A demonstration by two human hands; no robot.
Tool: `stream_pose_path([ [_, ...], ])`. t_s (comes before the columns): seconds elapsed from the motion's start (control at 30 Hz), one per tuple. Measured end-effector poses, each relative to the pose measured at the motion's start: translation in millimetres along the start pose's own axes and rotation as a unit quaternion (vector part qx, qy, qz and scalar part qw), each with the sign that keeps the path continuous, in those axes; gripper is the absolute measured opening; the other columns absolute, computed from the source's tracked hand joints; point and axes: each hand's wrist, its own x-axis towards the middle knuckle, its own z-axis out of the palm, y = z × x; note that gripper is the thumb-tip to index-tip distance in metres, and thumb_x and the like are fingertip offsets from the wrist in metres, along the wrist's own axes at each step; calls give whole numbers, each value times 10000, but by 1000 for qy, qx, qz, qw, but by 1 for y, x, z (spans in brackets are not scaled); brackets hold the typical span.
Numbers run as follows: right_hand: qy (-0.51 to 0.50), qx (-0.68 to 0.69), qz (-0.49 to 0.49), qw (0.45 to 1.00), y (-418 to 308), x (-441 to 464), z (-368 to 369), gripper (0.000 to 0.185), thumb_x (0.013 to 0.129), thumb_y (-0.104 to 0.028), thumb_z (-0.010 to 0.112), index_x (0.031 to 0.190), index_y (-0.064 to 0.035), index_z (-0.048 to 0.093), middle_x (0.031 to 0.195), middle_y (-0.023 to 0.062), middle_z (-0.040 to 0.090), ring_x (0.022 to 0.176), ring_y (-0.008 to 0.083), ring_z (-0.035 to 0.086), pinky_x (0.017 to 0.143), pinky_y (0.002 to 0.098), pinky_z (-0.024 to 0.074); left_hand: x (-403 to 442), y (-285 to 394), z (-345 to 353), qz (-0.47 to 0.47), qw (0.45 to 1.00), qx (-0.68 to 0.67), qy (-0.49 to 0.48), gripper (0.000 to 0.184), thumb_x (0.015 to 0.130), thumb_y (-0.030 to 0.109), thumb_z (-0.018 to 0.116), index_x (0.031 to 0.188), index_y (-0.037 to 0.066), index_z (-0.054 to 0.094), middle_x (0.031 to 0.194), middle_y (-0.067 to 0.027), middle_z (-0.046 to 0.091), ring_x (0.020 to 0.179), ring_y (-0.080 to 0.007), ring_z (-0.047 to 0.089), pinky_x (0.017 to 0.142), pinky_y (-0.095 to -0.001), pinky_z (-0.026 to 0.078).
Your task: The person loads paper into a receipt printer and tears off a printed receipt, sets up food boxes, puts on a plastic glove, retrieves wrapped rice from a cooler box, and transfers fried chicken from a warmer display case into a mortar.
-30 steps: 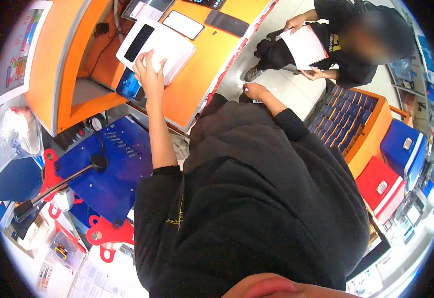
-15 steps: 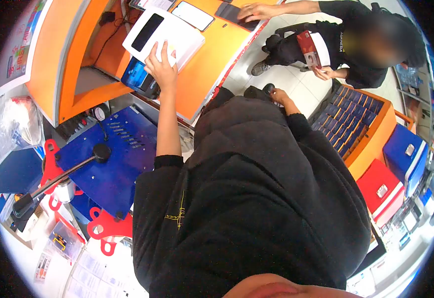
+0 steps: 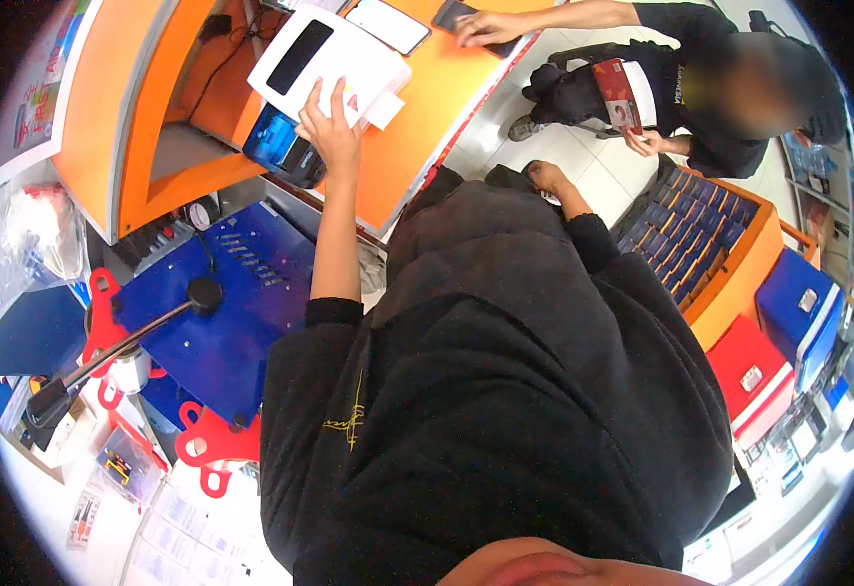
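My left hand [image 3: 332, 129] lies on the front of a white label printer [image 3: 359, 61] with its fingers apart, fingertips touching the top near the buttons. A small white label [image 3: 385, 110] sticks out of the printer's right side. Under and beside the printer, near my wrist, is a blue and black box [image 3: 285, 146]. My right hand [image 3: 547, 179] hangs low beyond my shirt with its fingers curled; what it holds, if anything, is hard to make out.
A smartphone [image 3: 388, 24] lies behind the printer on the orange counter [image 3: 427, 103]. A co-worker's hand [image 3: 491, 28] rests by a dark flat item [image 3: 448, 15]; their other hand holds a red and white box [image 3: 620, 96]. A blue lever machine [image 3: 241, 337] stands at left.
A white label has come out of the printer. My right hand has turned, and the dark round thing by its fingers no longer shows. The co-worker's hand has shifted slightly left.
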Motion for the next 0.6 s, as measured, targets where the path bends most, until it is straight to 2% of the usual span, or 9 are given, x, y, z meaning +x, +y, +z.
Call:
stream_pose_path([
  [0.1,-17,-32,22,999,-3,-1,-3,285,861,-230,522,1093,-123,648,789,117,688,671,237,666,620,393,527,3,0,-1,34,999,37,20,493,799,205,720,1262,224,555,1288,-103,464,1072,-292,457,844,-443,323],
  [0.2,-11,-40,15,999,-5,-5,-6,288,849,-211,533,1100,-120,642,768,116,683,686,236,664,625,380,522,1,15,-16,-19,998,-31,54,507,821,135,689,1289,113,498,1225,-136,473,1131,-283,451,943,-458,322],
  [0.3,10,-1,-1,1000,4,-7,-6,255,838,-220,543,1034,-104,656,749,116,684,707,231,666,646,361,514,-40,29,-13,-192,937,-272,107,446,814,95,675,1197,11,461,1158,-172,474,1060,-288,480,928,-404,373],
  [0.33,16,12,-5,1000,4,-12,-9,248,837,-223,545,1019,-99,659,744,113,685,708,229,666,649,357,512,-58,38,-5,-275,908,-311,61,419,814,69,667,1164,6,444,1093,-160,490,999,-257,514,869,-374,417],
  [0.37,7,31,13,999,-1,-17,-14,248,836,-236,559,1007,-89,664,740,103,688,700,222,668,655,349,513,-78,40,7,-355,868,-346,14,393,814,43,658,1130,0,428,1029,-148,506,938,-227,548,809,-344,460],
  [0.4,4,19,23,1000,-1,-18,-16,252,838,-239,559,1010,-87,664,736,101,689,691,222,668,658,347,514,-101,31,31,-453,762,-459,-62,412,806,57,686,1125,22,428,976,-124,514,873,-203,563,727,-336,482],
  [0.43,0,8,33,999,1,-19,-15,256,839,-242,560,1013,-86,664,732,100,689,681,221,668,660,345,515,-115,23,53,-534,625,-553,-135,432,798,72,715,1119,43,428,924,-101,522,808,-178,578,645,-329,503],
  [0.53,-9,0,42,999,16,-18,-5,265,844,-252,559,1022,-86,663,729,102,692,651,220,667,653,341,520,-102,14,77,-572,486,-643,-151,434,769,122,770,1072,72,462,818,-72,533,695,-169,582,496,-318,475],
  [0.6,-2,8,34,999,21,-17,-3,268,845,-254,558,1029,-88,663,728,104,693,637,217,666,640,341,522,-74,17,77,-600,433,-652,-163,415,769,139,777,1055,71,484,784,-64,543,690,-178,591,485,-325,474],
])
